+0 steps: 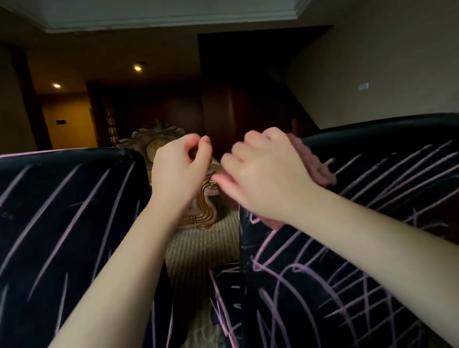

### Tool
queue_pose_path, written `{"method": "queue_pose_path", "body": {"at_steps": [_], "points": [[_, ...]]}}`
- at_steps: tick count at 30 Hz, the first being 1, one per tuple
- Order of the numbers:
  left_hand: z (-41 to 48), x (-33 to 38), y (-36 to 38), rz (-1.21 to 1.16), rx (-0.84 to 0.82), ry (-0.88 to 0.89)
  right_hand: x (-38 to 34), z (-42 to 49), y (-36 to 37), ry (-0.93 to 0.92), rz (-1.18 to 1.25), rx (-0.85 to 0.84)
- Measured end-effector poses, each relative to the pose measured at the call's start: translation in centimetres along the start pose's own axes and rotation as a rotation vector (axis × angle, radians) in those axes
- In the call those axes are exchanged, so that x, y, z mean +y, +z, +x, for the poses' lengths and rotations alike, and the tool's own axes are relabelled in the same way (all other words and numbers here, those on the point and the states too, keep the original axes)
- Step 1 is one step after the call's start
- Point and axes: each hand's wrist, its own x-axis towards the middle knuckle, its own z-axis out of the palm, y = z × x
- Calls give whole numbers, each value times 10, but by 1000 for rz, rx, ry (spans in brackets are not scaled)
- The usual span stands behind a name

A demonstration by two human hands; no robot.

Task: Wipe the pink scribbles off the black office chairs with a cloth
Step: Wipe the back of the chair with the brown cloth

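Now the right hand holds the pink cloth under its palm, pressed on the right chair at its upper left corner, bent fingers reaching past that edge into the gap. Just beside it, the left hand hangs in the narrow gap over the carpet, fingers curled on nothing, close to the left chair. Pink scribbles cover both backs up to their top edges.
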Motion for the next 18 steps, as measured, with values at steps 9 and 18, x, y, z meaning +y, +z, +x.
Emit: {"method": "queue_pose_path", "body": {"at_steps": [9,18], "points": [[-10,6,-14,44,-14,20,21,-20,-13,483,102,190],[-26,11,-5,2,-54,-8,29,-23,-19,108,-10,-91]]}}
